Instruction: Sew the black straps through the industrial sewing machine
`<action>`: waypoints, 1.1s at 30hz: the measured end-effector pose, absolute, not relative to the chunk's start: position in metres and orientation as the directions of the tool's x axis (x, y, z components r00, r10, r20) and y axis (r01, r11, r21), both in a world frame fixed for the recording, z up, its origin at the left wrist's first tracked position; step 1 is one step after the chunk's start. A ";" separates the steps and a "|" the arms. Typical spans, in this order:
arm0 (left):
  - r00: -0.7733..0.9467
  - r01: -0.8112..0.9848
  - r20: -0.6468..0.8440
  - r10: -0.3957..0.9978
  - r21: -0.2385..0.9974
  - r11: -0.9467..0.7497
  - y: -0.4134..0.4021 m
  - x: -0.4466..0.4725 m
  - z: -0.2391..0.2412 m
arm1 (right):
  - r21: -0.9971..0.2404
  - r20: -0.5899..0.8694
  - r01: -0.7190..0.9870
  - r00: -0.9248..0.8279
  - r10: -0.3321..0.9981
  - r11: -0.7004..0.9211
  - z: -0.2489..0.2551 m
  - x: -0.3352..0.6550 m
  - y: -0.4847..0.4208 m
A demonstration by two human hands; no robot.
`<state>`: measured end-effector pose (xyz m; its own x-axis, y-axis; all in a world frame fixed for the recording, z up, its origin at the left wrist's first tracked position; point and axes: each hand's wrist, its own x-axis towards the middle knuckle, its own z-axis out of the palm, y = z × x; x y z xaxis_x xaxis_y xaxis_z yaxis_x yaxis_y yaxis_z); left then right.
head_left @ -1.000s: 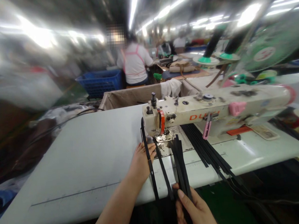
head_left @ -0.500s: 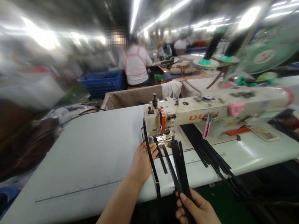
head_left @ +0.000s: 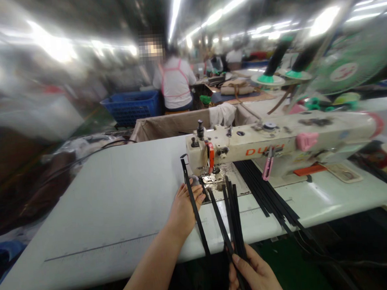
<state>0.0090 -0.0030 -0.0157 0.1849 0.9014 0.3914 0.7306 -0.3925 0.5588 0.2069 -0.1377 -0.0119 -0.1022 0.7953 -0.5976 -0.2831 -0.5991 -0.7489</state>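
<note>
Head view: the right hand [head_left: 258, 270], near, grasps black strips [head_left: 239, 223]; the left hand [head_left: 182, 210], farther left, lies fingers outstretched beside the sewing machine [head_left: 237, 143].

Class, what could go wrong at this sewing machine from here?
The left hand lies close to the presser foot, so it might get hurt if the machine runs. The black strips in the right hand spread apart at their far ends and could slip or tangle. Other strips under the machine partly overhang the table edge and might slide off.
</note>
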 end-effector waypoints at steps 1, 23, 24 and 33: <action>0.183 0.730 0.392 0.901 0.560 -0.392 -0.003 0.009 -0.016 | -0.751 -0.594 -0.283 -0.105 0.797 -0.597 -0.014 0.207 -0.138; 0.205 0.762 0.370 0.906 0.520 -0.385 0.002 0.009 -0.021 | -0.814 -0.524 -0.264 -0.050 0.850 -0.518 0.003 0.202 -0.140; 0.203 0.755 0.372 0.906 0.530 -0.387 0.002 0.008 -0.022 | -0.817 -0.520 -0.267 -0.044 0.853 -0.512 0.001 0.202 -0.139; 0.124 0.619 0.338 0.933 0.708 -0.339 0.040 -0.006 -0.028 | -0.819 -0.504 -0.275 -0.075 0.860 -0.504 0.000 0.197 -0.134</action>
<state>-0.0057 0.0401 -0.0284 0.1241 0.9328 0.3382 0.6194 -0.3392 0.7081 0.1972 -0.1339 0.0001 -0.0745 0.8602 -0.5044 -0.2753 -0.5039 -0.8187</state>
